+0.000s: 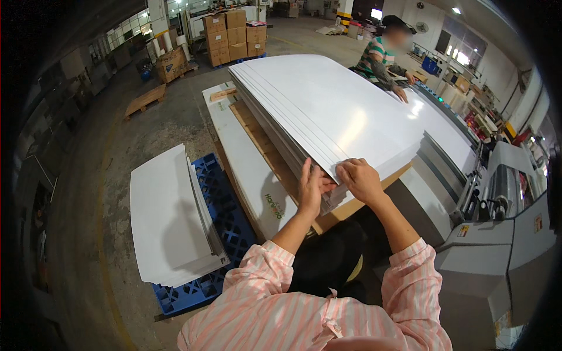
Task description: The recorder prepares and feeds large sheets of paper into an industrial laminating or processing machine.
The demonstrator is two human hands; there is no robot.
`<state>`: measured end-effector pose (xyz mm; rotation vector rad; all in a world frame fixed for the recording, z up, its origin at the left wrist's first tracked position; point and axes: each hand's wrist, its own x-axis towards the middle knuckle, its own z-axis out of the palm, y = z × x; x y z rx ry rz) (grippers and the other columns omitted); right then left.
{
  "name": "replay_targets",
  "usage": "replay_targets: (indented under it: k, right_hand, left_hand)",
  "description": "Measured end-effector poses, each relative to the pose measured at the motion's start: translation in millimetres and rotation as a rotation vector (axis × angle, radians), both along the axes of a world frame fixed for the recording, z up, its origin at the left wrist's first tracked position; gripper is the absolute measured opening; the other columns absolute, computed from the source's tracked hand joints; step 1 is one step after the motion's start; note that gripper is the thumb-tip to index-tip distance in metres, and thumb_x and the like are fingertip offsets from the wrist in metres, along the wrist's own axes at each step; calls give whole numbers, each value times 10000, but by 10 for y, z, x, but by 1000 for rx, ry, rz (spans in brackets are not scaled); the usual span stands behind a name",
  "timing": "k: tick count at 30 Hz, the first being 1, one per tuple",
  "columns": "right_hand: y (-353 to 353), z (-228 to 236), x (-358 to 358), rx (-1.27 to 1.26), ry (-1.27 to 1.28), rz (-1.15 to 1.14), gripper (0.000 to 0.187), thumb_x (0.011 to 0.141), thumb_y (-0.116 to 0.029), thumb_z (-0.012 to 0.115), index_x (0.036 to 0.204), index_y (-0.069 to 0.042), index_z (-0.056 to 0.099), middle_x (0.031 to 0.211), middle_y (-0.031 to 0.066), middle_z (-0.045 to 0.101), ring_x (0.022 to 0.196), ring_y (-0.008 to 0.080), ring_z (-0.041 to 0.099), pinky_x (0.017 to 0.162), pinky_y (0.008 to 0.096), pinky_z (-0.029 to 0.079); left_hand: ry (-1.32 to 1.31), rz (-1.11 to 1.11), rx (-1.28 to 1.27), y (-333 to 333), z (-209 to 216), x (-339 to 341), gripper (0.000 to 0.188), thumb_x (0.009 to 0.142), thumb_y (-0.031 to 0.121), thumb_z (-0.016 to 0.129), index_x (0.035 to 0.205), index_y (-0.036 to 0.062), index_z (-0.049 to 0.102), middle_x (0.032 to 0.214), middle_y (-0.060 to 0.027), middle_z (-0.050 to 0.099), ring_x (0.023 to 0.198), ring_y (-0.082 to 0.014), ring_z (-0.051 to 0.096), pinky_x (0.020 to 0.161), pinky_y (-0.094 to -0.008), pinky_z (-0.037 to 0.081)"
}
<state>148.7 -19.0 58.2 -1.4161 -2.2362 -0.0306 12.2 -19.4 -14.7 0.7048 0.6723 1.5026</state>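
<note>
A tall stack of large glossy white sheets (328, 99) fills the middle, its top layers slightly fanned along the left edge. At its near corner my right hand (360, 178) is closed, with curled fingers pinching the corner of the upper sheets. Just left of it, my left hand (313, 187) rests against the side of the same corner, fingers apart and partly stretched out. Its fingertips nearest the sheets are partly hidden under the corner. Both forearms come up from below in pink striped sleeves.
Left of me, a lower stack of white sheets (167, 216) lies on a blue plastic pallet (213, 187). A grey machine (480, 251) with rollers stands close on my right. Across the stack, a co-worker (380, 61) leans over a white sheet. Cardboard boxes (228, 38) stand behind.
</note>
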Motion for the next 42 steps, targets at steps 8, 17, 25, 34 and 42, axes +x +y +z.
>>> replay_targets:
  k: [8, 17, 25, 34, 42]
  right_hand:
    - [-44, 161, -113, -139, -25, -50, 285, 814, -372, 586, 861, -110, 688, 828, 68, 648, 818, 276, 595, 687, 376, 481]
    - [26, 21, 89, 430, -190, 182, 286, 719, -109, 668, 1004, -96, 657, 954, 59, 647, 825, 262, 604, 690, 335, 499]
    - [376, 91, 132, -496, 723, 20, 380, 896, -324, 577, 1003, 36, 637, 956, 108, 647, 851, 151, 573, 752, 280, 452]
    - [223, 32, 32, 53, 645, 28, 345, 916, -305, 551, 953, 28, 629, 797, 71, 594, 716, 115, 497, 633, 275, 422]
    - [90, -272, 122, 91, 404, 311, 292, 874, -216, 562, 1074, -16, 635, 1066, 139, 631, 1037, 315, 540, 889, 348, 422]
  left_hand:
    - [-48, -73, 34, 57, -53, -70, 527, 964, 234, 424, 1373, -39, 232, 972, -136, 553, 818, -213, 625, 718, -336, 546]
    - [75, -53, -3, 50, 83, -47, 625, 898, 70, 522, 1396, -21, 156, 951, -126, 581, 781, -189, 623, 662, -336, 563]
    - [328, 155, 58, 37, 163, 81, 304, 890, 129, 568, 1130, -15, 452, 766, -50, 528, 637, -98, 535, 530, -238, 515]
    - [399, -54, 114, 18, 71, -3, 186, 883, 123, 552, 735, 11, 553, 720, 7, 493, 640, -72, 507, 650, -265, 531]
    - [328, -60, 58, -48, 155, -12, 247, 932, 213, 519, 1007, -3, 612, 836, -18, 558, 719, -89, 539, 699, -267, 527]
